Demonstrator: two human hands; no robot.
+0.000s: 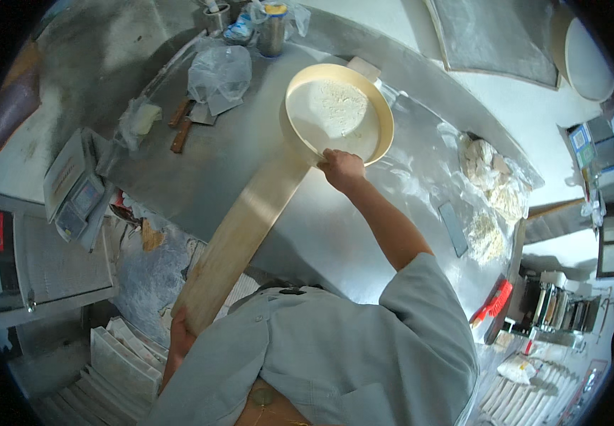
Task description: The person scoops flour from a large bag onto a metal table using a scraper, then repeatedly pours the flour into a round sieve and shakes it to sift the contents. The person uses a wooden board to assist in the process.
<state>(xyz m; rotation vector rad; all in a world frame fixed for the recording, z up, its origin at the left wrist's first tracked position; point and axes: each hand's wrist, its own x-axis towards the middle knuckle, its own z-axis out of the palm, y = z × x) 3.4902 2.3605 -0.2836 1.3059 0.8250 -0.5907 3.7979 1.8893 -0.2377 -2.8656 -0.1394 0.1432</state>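
Observation:
My right hand [343,169] grips the near rim of a round, pale-rimmed sieve [385,114]. White flour [341,106] lies on its mesh, thickest towards the far side. A long wooden board [237,239] slants from beside my body up to the sieve, where its far end passes out of sight below the rim. Around the board's near end, partly hidden by my shirt, my left hand [180,333] is closed. A thin dusting of flour surrounds the sieve on the metal worktop [328,239].
Scrapers with wooden handles [181,136] and a plastic bag [219,72] lie at the left. Dough in plastic [498,175], a phone-like dark slab [453,229] and a red brush [493,302] line the right side. A digital scale [78,197] stands left; a raised wall edges the back.

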